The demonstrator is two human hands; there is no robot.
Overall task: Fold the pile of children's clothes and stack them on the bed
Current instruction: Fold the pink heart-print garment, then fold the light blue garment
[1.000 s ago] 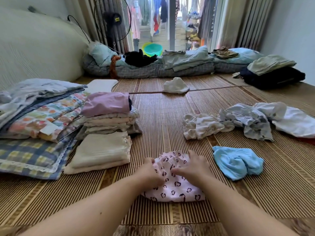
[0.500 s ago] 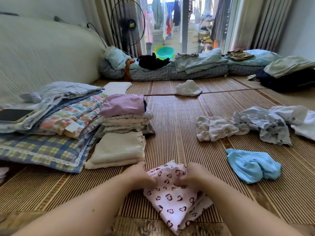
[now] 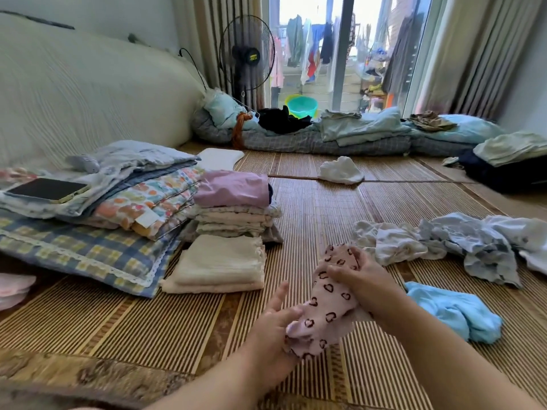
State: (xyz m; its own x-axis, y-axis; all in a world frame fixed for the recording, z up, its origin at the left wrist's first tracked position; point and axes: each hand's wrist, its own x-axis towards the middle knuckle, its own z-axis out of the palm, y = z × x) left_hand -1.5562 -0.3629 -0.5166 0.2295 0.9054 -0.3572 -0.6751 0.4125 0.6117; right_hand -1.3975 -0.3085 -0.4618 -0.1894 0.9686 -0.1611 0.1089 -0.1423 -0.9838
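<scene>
**Heart-print piece up off the mat, mid-fold**

The bed (image 3: 325, 208) was covered with a striped woven mat, with a fan (image 3: 247, 54) and a bright balcony door beyond it. On my screen the finished work sat to the left. There was a stack of folded clothes (image 3: 233, 214) topped by a lilac piece, and just in front of it a folded cream cloth (image 3: 222, 264). Both were pushed up beside a heap of bedding (image 3: 88, 247) with a phone (image 3: 47, 189) lying on top. I judged they were kept there to leave the middle of the mat free for folding.

The heart-print garment (image 3: 328, 309) was held in the air in front of the person, clear of the mat and bunched into a long roll. The right hand (image 3: 364, 276) gripped its upper end with the fingers curled over the cloth. The left hand (image 3: 272, 321) met the lower end with its fingers nearly straight. I could not tell whether its thumb pinched the cloth or only steadied it.

To the right lay the pile of unfolded clothes (image 3: 444, 244), white and pale grey and crumpled together. A blue garment (image 3: 453, 312) lay apart from it, near the right forearm. I took these for what was left to do, and several pieces clearly remained.
</scene>
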